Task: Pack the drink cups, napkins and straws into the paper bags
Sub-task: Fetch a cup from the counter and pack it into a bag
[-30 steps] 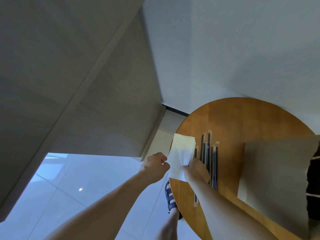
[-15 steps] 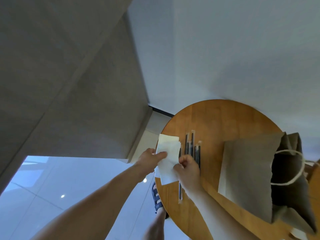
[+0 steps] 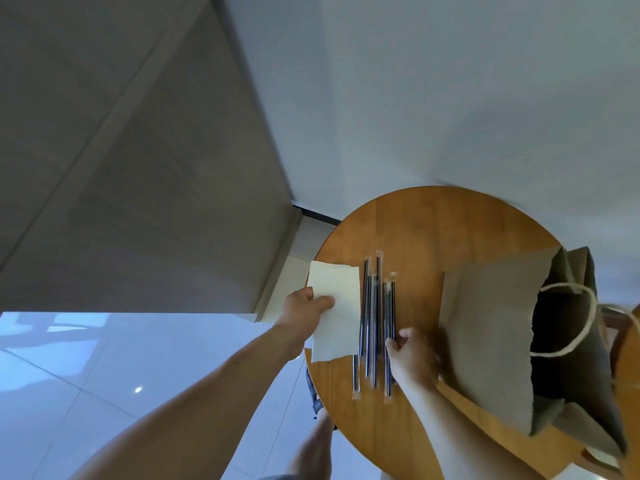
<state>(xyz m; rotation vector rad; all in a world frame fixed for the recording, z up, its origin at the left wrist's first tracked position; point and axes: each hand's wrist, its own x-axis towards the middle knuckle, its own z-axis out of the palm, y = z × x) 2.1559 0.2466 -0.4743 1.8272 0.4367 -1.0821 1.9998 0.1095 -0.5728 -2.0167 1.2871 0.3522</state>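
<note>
A white napkin (image 3: 337, 311) hangs over the left edge of the round wooden table (image 3: 426, 230), pinched at its left side by my left hand (image 3: 303, 313). Several black straws in clear wrappers (image 3: 375, 323) lie side by side on the table just right of the napkin. My right hand (image 3: 412, 358) rests on the near ends of the rightmost straws, fingertips touching one; a firm grip does not show. A brown paper bag (image 3: 491, 334) with a white cord handle stands open at the right. No drink cups are in view.
A grey wall and a lighter wall meet in a corner behind the table. Glossy white floor tiles (image 3: 104, 368) lie to the left and below. My leg and a dark sandal (image 3: 313, 393) show under the table's near edge.
My right hand has let go of the napkin and moved right onto the straws. My left hand still holds the napkin. The view swung right, bringing the open bag into sight.
</note>
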